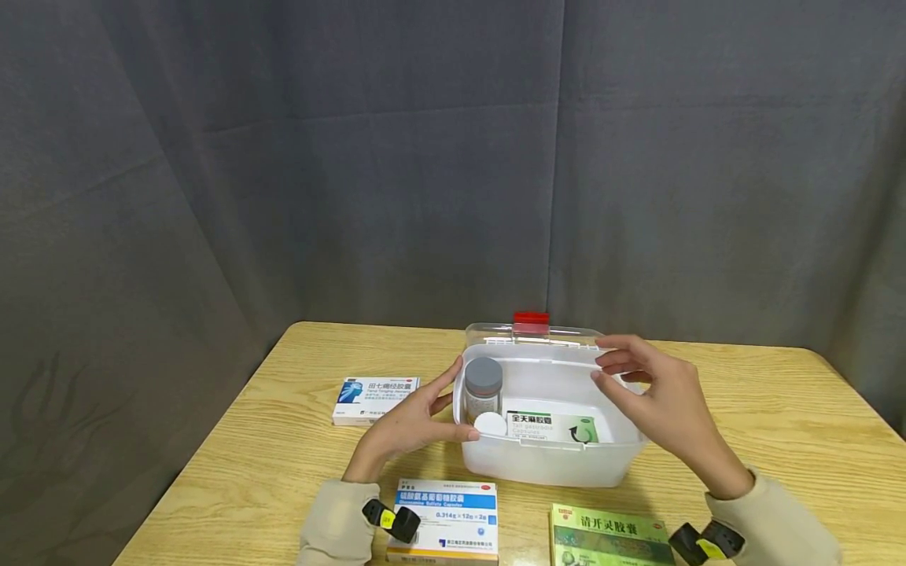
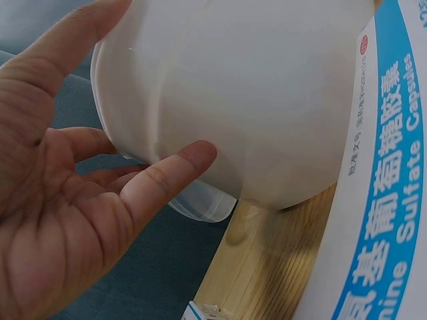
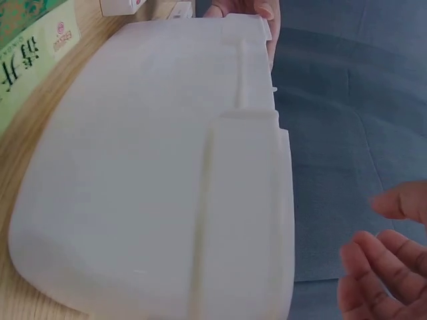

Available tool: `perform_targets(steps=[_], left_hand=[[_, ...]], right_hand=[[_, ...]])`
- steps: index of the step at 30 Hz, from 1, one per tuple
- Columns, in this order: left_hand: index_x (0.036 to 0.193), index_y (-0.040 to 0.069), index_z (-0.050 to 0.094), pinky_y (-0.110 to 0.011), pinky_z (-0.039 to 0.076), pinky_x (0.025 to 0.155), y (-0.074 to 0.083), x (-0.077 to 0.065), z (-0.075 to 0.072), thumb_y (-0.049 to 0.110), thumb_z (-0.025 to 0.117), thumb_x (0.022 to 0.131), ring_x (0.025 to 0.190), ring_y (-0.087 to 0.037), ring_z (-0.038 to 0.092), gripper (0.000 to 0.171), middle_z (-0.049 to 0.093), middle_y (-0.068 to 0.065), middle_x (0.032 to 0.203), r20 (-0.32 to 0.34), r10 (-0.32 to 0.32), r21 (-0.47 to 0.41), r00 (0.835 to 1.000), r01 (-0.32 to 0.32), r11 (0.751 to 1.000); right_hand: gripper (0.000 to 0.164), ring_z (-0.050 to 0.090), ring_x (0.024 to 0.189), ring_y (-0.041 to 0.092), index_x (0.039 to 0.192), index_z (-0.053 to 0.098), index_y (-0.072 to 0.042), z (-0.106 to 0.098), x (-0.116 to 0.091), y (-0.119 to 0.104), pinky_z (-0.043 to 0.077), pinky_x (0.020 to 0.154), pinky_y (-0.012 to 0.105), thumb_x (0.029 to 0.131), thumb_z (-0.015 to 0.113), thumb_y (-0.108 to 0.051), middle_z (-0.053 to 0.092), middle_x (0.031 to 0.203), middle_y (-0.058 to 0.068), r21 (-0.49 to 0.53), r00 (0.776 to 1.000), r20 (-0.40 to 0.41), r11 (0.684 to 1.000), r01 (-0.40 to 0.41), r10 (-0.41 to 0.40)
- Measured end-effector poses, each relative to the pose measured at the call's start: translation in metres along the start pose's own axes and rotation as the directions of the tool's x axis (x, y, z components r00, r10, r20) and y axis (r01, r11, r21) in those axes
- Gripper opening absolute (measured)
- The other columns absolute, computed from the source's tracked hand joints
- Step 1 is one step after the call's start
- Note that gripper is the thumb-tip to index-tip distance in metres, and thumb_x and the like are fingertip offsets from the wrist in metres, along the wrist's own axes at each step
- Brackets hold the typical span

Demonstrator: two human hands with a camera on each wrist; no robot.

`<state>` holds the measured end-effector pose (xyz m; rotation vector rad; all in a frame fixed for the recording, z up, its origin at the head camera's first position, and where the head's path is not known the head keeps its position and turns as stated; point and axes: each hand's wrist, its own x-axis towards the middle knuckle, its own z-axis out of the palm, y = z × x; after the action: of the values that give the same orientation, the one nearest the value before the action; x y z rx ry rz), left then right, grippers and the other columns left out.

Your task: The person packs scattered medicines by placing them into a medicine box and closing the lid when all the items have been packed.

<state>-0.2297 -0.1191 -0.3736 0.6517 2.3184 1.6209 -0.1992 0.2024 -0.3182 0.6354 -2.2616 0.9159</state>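
Note:
A white translucent plastic box [image 1: 545,464] stands on the table, its top uncovered. My left hand [image 1: 410,424] holds its left end, thumb at the front rim and fingers along the end wall; in the left wrist view one fingertip presses the outer wall. Over the right end hovers my right hand [image 1: 658,393], fingers loosely bent and holding nothing; the right wrist view shows these fingers apart from the box. Inside sit a pill bottle with a grey cap [image 1: 484,376], a round white cap [image 1: 491,424] and a white-and-green capsule carton [image 1: 552,427].
A clear lid [image 1: 488,332] with a red latch [image 1: 531,318] shows behind the box. On the wooden table [image 1: 262,440] lie a white-blue carton [image 1: 375,399] at left, a blue-striped carton [image 1: 446,519] in front and a green carton [image 1: 609,538] at front right. A grey curtain [image 1: 425,173] hangs behind.

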Motion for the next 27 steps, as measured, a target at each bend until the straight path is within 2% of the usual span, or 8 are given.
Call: perform_targets(steps=[4,9,20,27], left_hand=[[0.157,0.024,0.016,-0.046,0.028,0.110,0.000,0.000,0.000,0.025,0.084,0.078,0.139,-0.028,0.032,0.105,0.011,0.000,0.160,0.005,0.002,-0.006,1.000,-0.002,1.000],[0.157,0.024,0.016,-0.045,0.028,0.110,0.000,0.000,0.000,0.025,0.084,0.077,0.139,-0.027,0.032,0.104,0.011,0.001,0.160,0.000,-0.004,-0.006,1.000,0.004,1.000],[0.157,0.024,0.017,-0.046,0.028,0.110,-0.001,0.000,0.001,0.025,0.084,0.077,0.139,-0.028,0.032,0.104,0.012,0.001,0.160,-0.002,0.000,-0.025,1.000,0.000,1.000],[0.157,0.025,0.017,-0.045,0.027,0.111,-0.002,0.001,0.001,0.025,0.084,0.077,0.139,-0.028,0.031,0.104,0.012,0.001,0.160,-0.004,0.000,-0.021,1.000,0.000,1.000]], right_hand=[[0.035,0.065,0.077,0.007,0.112,0.068,-0.008,-0.006,-0.006,-0.003,0.050,0.070,0.012,0.079,0.077,-0.001,0.072,0.086,-0.001,0.017,0.999,-0.043,1.000,-0.002,0.003],[0.039,0.065,0.078,0.004,0.112,0.069,-0.010,-0.012,-0.014,-0.005,0.049,0.071,0.011,0.077,0.078,0.002,0.072,0.086,0.000,0.044,0.998,-0.063,0.999,0.000,0.003],[0.032,0.064,0.077,0.005,0.105,0.069,-0.016,-0.024,-0.033,-0.004,0.048,0.073,0.011,0.078,0.079,-0.003,0.069,0.081,-0.010,0.050,0.997,-0.013,0.996,-0.071,0.072],[0.034,0.064,0.080,0.006,0.106,0.068,-0.020,-0.029,-0.044,-0.002,0.048,0.074,0.011,0.077,0.082,-0.007,0.068,0.086,-0.009,0.057,0.994,0.038,0.993,-0.104,0.102]])
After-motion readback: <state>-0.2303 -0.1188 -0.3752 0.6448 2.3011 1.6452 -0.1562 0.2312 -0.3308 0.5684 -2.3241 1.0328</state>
